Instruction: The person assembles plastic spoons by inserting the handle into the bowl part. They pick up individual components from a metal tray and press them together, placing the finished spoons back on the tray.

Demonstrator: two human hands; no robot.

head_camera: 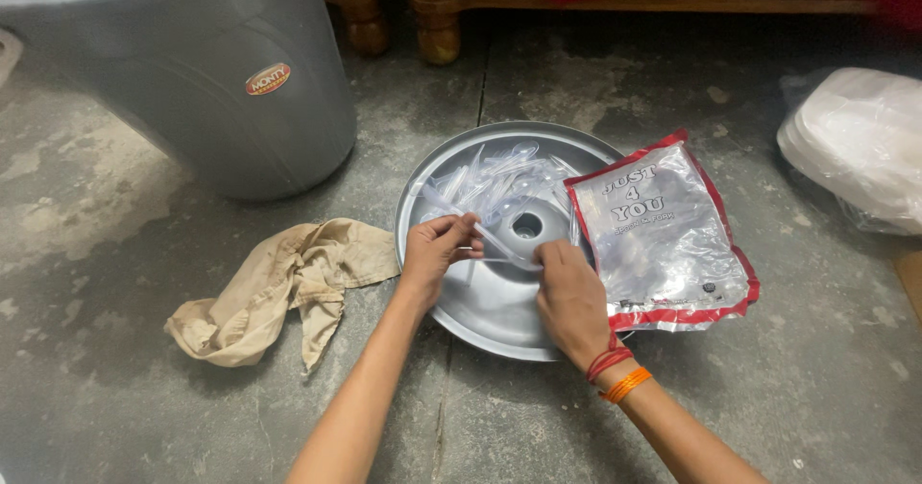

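Down at the bottom, my two forearms reach in over the grey concrete floor (115,388), red and orange threads (618,374) tied round my right wrist. My right hand (570,295) sits over the near part of the round metal tray (480,316), fingers curled together and pinching the lower end of a clear plastic spoon (495,244). My left hand (434,251) is just across from it, thumb and fingertips closed on the other end of that same spoon, so the spoon runs slantwise between the two hands, right above the tray's middle hole (526,225). Left of my left arm, a crumpled beige cloth (279,287) lies on the floor, one edge touching the tray's rim. On the right, a clear packet with a red border (663,234) rests half on the tray, half over its edge, tilted. Past my fingers, a heap of clear plastic spoons (495,179) fills the far side of the tray. Further back on the left stands a big grey plastic tub (192,81). Far right, a bag of white disposable plates (860,143) lies on the floor. At the very back, carved wooden furniture legs (437,23).
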